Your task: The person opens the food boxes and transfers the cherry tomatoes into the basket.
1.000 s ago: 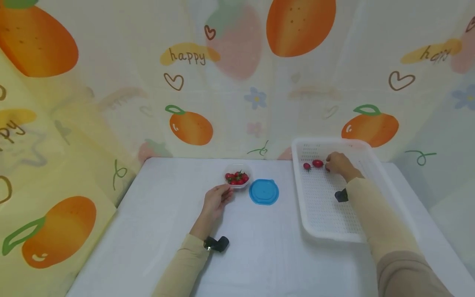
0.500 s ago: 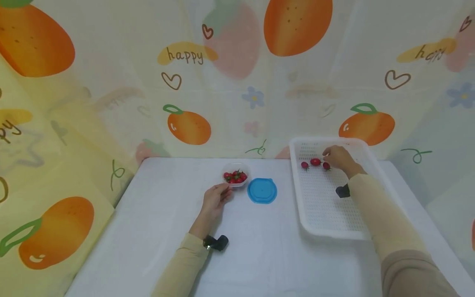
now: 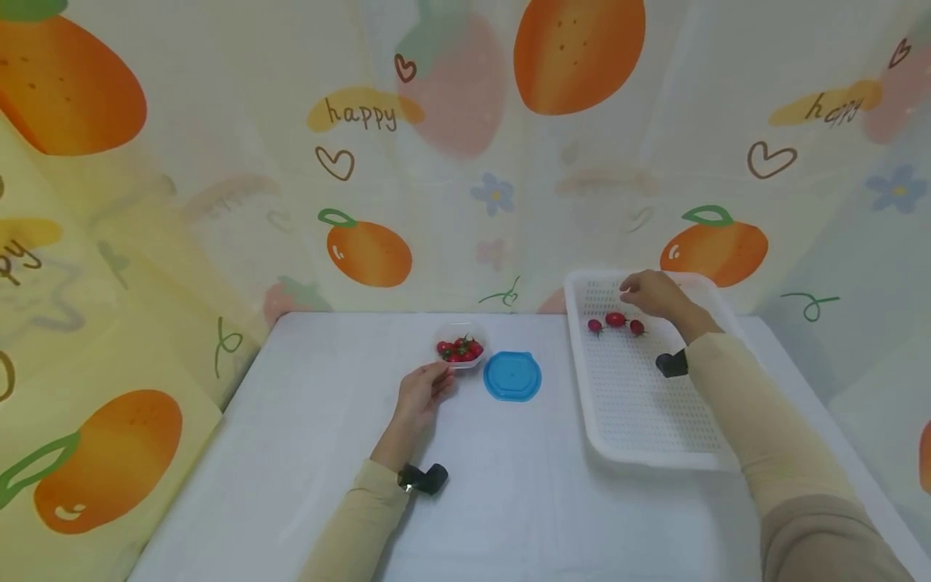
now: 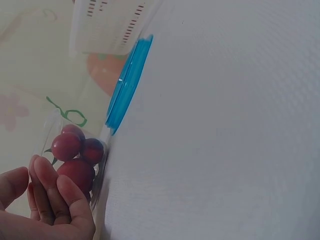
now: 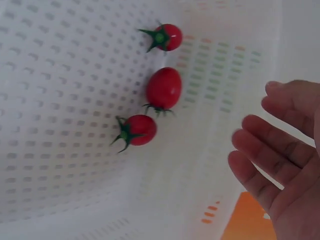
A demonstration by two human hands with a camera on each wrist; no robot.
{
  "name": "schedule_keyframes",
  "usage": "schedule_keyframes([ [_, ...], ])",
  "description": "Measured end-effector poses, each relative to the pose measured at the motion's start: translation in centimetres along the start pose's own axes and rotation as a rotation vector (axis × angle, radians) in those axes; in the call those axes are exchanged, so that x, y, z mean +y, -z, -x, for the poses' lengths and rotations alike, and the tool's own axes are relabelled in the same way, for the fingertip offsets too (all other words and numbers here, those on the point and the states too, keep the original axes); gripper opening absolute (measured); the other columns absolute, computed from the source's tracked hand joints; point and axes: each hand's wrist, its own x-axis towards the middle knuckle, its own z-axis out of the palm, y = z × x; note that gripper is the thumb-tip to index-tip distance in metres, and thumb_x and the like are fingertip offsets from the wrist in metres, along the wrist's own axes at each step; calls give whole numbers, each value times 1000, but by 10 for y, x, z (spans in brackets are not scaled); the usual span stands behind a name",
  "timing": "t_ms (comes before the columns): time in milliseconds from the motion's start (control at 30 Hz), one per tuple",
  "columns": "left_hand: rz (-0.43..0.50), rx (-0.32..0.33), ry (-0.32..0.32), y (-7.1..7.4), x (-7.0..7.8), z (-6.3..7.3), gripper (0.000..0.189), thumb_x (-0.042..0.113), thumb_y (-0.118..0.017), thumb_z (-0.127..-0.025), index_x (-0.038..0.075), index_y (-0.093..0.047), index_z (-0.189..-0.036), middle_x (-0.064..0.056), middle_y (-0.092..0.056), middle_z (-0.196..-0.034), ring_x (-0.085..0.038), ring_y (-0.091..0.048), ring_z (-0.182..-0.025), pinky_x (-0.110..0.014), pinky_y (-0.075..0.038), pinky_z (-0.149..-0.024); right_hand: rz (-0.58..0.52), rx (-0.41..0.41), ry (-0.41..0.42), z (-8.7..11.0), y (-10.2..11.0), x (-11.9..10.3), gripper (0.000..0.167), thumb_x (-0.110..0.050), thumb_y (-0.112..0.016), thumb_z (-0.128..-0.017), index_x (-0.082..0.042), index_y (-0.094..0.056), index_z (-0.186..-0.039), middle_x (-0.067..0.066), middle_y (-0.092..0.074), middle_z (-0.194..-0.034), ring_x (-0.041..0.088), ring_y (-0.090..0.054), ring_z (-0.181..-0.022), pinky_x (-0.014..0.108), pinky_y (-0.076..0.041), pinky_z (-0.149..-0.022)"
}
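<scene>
A small clear tub (image 3: 466, 365) holding several cherry tomatoes (image 3: 460, 351) stands on the table, left of the middle. My left hand (image 3: 425, 392) is at its near side; in the left wrist view the thumb and lightly bent fingers are apart, with the fingertips right at the tub wall. Over the far end of a white perforated basket (image 3: 592, 404), my right hand (image 3: 656, 293) is raised with nothing in it, its fingers relaxed and spread. Three cherry tomatoes with green stems lie below it in a short row: a bigger oval one (image 5: 164, 88) between two smaller ones.
A blue lid (image 3: 512, 377) lies flat on the white-covered table (image 3: 509, 501), between the tub and the basket. Behind the table hangs a fruit-printed sheet (image 3: 451, 210), close to the basket's far rim.
My right hand has let go of a cherry tomato beside the other two in the basket and has lifted away toward the far rim. The left hand has stayed at the tub.
</scene>
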Motion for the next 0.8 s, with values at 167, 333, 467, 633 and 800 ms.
schedule_keyframes([
  [167, -4, -3, 10, -1, 0, 0, 30, 22, -62, -96, 6, -59, -120, -5, -69, -104, -19, -66, -103, -28, -54, -94, -27, -8, 24, 1, 8, -10, 37, -20, -52, -99, 4, -57, -128, 30, -57, -127, 44, -53, -115, 57, -47, -99],
  [333, -10, -4, 0, -1, 0, 0, 30, 20, -62, -96, 6, -59, -121, -5, -68, -105, -21, -65, -107, -30, -54, -96, -30, 29, 60, 3, 14, -30, 37, -20, -53, -99, 2, -57, -129, 28, -58, -127, 42, -56, -113, 56, -48, -99],
  [467, -13, -11, 2, 0, 1, 0, 30, 20, -61, -96, 6, -58, -122, -5, -68, -106, -21, -65, -108, -30, -53, -97, -36, 49, 85, 3, 15, -46, 38, -20, -54, -98, 0, -57, -130, 25, -58, -128, 40, -57, -112, 54, -49, -100],
  [633, -3, -18, 1, 1, 1, 0, 29, 20, -62, -96, 5, -59, -121, -4, -69, -104, -20, -66, -104, -29, -54, -96, -87, 73, 155, -3, 11, -65, 37, -20, -54, -98, 0, -58, -129, 24, -60, -126, 38, -56, -110, 53, -49, -100],
  [800, -4, -24, -3, 2, 1, 0, 31, 20, -62, -96, 4, -58, -122, -5, -69, -104, -20, -65, -104, -30, -53, -97, -113, 68, 214, -10, 4, -90, 35, -19, -55, -98, 1, -60, -126, 23, -62, -122, 36, -57, -109, 50, -50, -99],
])
